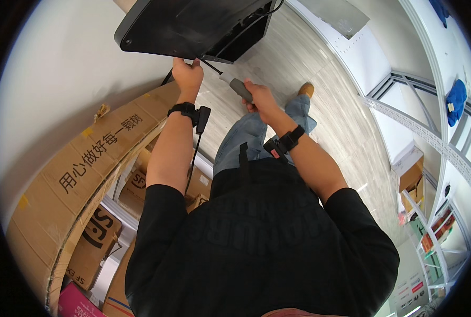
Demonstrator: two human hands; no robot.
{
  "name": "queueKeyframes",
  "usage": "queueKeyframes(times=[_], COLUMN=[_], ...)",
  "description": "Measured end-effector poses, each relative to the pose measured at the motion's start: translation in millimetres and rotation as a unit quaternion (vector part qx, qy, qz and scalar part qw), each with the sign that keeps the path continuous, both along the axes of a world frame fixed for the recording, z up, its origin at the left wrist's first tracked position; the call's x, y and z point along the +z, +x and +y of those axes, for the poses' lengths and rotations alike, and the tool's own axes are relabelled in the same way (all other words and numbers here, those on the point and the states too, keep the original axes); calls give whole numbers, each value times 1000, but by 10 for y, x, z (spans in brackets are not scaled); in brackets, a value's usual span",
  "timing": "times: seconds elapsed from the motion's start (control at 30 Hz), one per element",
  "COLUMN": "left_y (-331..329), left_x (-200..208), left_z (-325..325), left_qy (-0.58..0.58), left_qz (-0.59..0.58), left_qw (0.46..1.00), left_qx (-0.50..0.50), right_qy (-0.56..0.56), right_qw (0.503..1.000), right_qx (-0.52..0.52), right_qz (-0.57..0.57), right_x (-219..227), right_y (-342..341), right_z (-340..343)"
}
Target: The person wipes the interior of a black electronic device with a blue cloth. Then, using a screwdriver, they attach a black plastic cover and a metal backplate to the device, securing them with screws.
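Note:
A large black machine part (185, 26), with a smooth casing and a rounded left corner, fills the top of the view. My left hand (189, 76) grips its lower edge; the thumb shows and some fingertips are hidden behind the edge. Just right of that thumb, a thin black rod (211, 66) sticks out from the edge, slanting down to the right. My right hand (262, 100) is closed round a screwdriver-like tool (240, 90) with a thick grey handle. The tool's pale front end points at the rod's free end, close to it; whether they touch I cannot tell.
A long curved cardboard sheet (82, 153) leans along the left wall, with cardboard boxes (95, 245) beside it. White metal shelving (420, 116) holds a blue cloth item (456, 103) on the right. Pale wood-look flooring (341, 127) lies between. A black cable (194, 164) hangs from my left wristband.

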State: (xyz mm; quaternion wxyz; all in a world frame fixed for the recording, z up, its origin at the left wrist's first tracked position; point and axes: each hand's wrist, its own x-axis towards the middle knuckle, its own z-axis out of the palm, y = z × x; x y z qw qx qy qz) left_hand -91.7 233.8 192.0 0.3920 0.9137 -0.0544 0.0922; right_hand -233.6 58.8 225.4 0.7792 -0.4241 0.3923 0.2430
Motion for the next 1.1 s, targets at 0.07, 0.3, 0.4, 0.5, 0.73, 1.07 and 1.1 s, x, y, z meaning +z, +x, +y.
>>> queueKeyframes(times=[0.07,0.3,0.4,0.5,0.73,1.07,1.1], left_y=[5,-6,4,20,57,-245,-276], left_x=[-50,-30,-65,-136,-260,-730,-433], left_z=[23,-29,-36,-4,21,296,-67], left_qy=[12,9,-15,-2,-9,-62,-112], left_qz=[-17,-23,-33,-43,-24,118,242], left_qw=[1000,1000,999,999,999,984,960], left_qx=[-4,-11,-11,-19,-30,116,90], right_qy=[-18,6,26,13,-19,-11,-23], right_qw=[1000,996,997,998,998,995,993], right_qx=[6,-8,-18,-18,14,-58,-80], right_qz=[-20,-85,-70,-63,-62,-77,-81], right_x=[37,192,164,150,153,491,485], right_y=[-3,10,14,-10,-206,-599,-670], right_z=[-4,-13,-45,-119,-370,-1309,-1463])
